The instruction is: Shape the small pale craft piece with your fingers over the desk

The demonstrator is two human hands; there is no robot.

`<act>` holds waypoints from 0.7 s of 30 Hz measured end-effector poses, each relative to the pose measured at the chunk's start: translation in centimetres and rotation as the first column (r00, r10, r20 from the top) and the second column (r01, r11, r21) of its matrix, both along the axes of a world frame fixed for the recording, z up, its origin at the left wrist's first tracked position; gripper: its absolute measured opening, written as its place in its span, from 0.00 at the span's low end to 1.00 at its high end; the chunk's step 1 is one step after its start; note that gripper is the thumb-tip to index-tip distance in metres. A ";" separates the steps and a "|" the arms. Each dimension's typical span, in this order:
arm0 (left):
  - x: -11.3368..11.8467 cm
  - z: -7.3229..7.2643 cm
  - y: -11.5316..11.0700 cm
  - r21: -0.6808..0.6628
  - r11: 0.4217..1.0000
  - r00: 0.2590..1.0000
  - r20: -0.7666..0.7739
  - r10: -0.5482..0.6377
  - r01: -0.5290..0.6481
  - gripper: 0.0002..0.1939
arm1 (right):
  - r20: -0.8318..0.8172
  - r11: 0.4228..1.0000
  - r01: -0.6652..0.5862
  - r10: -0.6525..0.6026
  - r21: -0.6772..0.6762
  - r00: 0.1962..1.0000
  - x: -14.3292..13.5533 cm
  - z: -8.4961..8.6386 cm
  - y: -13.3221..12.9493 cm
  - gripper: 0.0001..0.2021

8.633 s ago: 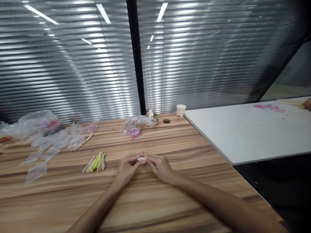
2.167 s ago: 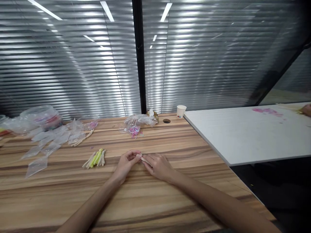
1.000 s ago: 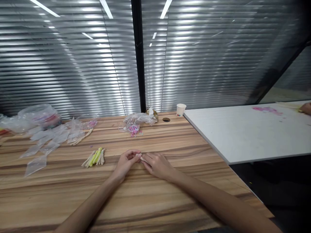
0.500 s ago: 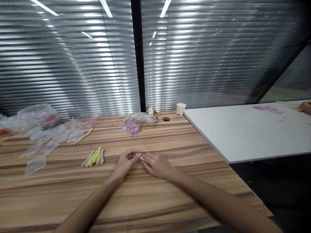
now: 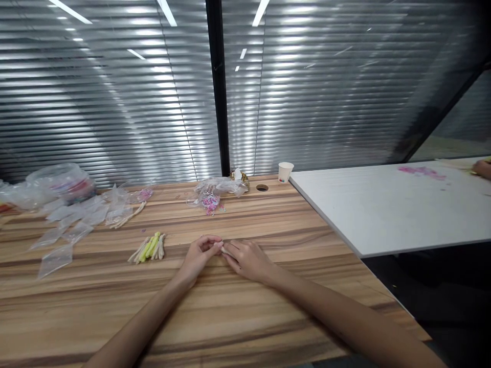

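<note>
Lying at the far left of the wood-grain table (image 5: 230, 317), bulky clear plastic bags (image 5: 61, 184) show pink, red and dark contents through their walls. Flat transparent sachets (image 5: 57, 258) spread toward the near side, and cream strands (image 5: 128, 217) lie beside them, near a small clear bag (image 5: 143, 195) with pink-purple bits inside. Nearer the person, a bundle of cream and yellow strands (image 5: 149, 248) rests apart from the left hand (image 5: 197, 258), with wood surface between.

The left hand pinches one end of a small pale piece (image 5: 224, 250) between thumb and fingers. The piece lies between the two hands' fingertips, mostly covered; the right hand (image 5: 249, 261) has its curled fingers on the other end. Wood surface extends on the near side of both hands.

Beyond them, a crumpled clear bag (image 5: 220, 186) contains pink-purple bits, some spilling at its near side, with a gold wrapper (image 5: 244, 179) against it. Right of these come a round table hole (image 5: 262, 188) and an upright paper cup (image 5: 285, 173), its contents hidden, close to the corner where the white table (image 5: 387, 214) begins. The wooden edge slants down to the lower right. Pink pieces (image 5: 422, 173) lie on the white table, near another person's hand (image 5: 483, 168).
</note>
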State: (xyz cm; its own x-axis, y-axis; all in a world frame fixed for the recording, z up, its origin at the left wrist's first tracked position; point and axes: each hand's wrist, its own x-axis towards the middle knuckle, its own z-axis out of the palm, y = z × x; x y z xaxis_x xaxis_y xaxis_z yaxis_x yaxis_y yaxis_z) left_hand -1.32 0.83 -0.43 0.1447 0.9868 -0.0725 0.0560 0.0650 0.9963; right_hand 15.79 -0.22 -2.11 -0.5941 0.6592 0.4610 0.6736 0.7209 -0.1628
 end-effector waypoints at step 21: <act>0.1 0.2 -0.1 0.017 1.000 1.000 -0.018 -0.002 0.003 0.15 | -0.018 1.000 -0.005 0.006 0.022 1.000 0.0 -0.1 0.0 0.09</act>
